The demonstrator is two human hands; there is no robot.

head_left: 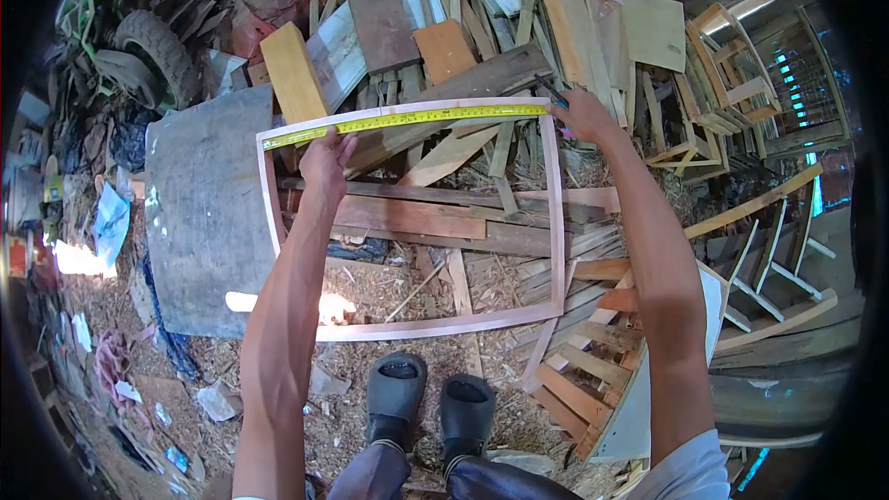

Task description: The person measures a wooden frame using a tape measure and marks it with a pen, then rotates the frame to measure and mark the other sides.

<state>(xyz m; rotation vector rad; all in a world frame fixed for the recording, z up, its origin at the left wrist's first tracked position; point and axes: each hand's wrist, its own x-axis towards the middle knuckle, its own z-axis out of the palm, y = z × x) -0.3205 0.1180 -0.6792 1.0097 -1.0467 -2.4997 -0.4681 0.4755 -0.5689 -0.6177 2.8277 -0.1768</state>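
A rectangular wooden frame [557,222] spans the middle of the head view, its near rail just ahead of the feet. Along its far rail lies a yellow tape measure [435,116], stretched nearly from corner to corner. My left hand [326,159] pinches the tape and rail left of the middle, fingers closed. At the far right corner my right hand [582,117] is closed around the tape's end, with a dark, thin tool [550,88] sticking out from its fingers. What exactly lies inside the right palm is hidden.
Scrap boards [407,213] lie beneath and beyond the frame. A grey panel [208,213] is at the left, a tyre [156,51] at the back left. Slatted wooden pieces [593,361] lie at the right. Two sandalled feet [396,389] stand on wood shavings.
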